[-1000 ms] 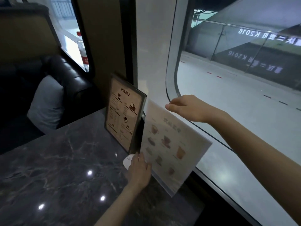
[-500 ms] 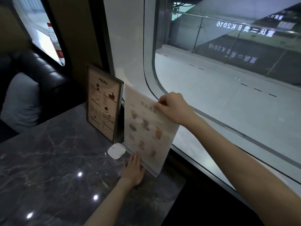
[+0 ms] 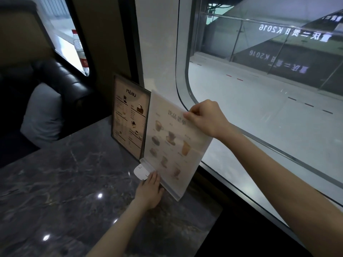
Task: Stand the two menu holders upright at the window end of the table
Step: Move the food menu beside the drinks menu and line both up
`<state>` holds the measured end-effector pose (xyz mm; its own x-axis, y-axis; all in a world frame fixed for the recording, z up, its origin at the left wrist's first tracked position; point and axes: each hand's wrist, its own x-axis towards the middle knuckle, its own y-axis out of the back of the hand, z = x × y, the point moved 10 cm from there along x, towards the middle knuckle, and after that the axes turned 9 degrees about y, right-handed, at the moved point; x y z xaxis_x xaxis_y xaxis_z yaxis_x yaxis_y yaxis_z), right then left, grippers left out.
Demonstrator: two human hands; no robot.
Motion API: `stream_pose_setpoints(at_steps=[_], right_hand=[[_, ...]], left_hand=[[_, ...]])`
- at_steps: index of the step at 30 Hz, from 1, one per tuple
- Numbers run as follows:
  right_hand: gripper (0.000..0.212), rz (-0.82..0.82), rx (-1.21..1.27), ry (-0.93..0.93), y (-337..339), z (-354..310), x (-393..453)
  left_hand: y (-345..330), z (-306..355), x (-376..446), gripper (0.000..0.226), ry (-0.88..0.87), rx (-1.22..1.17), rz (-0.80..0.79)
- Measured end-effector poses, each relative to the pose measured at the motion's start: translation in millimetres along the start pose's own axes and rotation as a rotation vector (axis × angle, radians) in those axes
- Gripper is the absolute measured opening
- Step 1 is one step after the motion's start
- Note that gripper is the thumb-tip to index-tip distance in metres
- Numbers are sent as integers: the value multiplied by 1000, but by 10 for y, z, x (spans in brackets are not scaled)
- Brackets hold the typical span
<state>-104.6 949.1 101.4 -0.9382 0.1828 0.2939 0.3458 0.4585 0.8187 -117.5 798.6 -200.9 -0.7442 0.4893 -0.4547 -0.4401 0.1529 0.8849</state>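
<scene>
A dark-framed menu holder (image 3: 130, 119) headed "MENU" stands upright on the dark marble table (image 3: 65, 191), at its window end against the wall. Right beside it stands a clear acrylic menu holder (image 3: 172, 145) with a pale drinks sheet; its base rests on the table. My right hand (image 3: 206, 117) pinches its top edge. My left hand (image 3: 150, 190) lies flat on the table with fingertips against the holder's base, next to a small white device (image 3: 140, 171).
A large curved window (image 3: 259, 89) runs along the right side of the table. A black leather bench (image 3: 61, 78) with a grey cushion (image 3: 43, 112) faces me, and a water bottle (image 3: 80, 51) stands on the sill behind it.
The clear holder has come closer to the dark-framed one and now stands straighter beside it. My right hand keeps its grip on the top edge and my left hand stays at the base.
</scene>
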Motion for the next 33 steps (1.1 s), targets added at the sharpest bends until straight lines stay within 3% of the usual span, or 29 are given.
stream_pose_setpoints(at_steps=[33], right_hand=[[34,-97,-17,26,-212,-24,116]], left_hand=[[-54,32,92,62,-41,22,-37]])
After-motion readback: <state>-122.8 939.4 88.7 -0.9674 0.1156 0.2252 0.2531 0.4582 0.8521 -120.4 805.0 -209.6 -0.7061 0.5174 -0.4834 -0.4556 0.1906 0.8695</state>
